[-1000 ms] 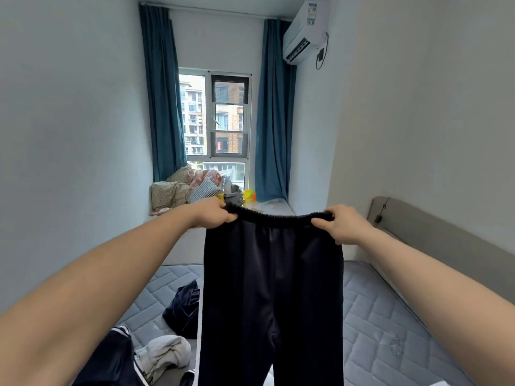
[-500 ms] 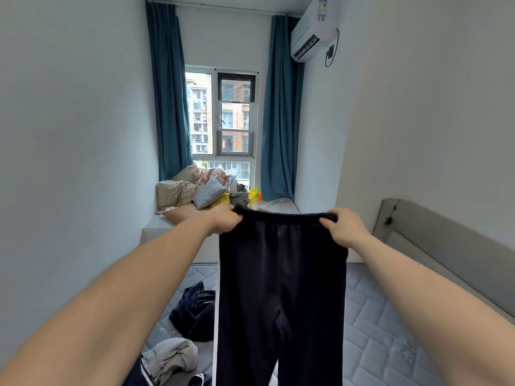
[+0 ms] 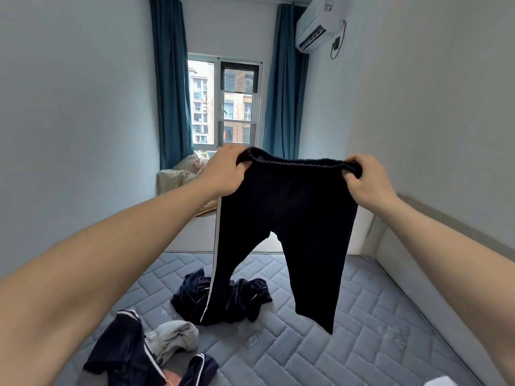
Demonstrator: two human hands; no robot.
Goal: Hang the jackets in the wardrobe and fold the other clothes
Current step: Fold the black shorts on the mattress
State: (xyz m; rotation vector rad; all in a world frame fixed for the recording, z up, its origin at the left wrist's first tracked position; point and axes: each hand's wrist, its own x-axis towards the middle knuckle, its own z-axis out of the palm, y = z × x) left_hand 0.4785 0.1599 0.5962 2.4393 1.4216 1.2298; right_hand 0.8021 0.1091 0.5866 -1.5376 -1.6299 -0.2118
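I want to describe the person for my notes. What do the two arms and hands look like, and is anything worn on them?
Both forearms are bare up to the picture's edge: no sleeve shows. The left hand and the right hand wear no glove, and no ring, watch or bracelet is visible on the sides that show.

pants lifted higher | both legs now hang free, swung apart | hands raised up

Two hands, one pair of trousers, three clothing heaps, two curtains.
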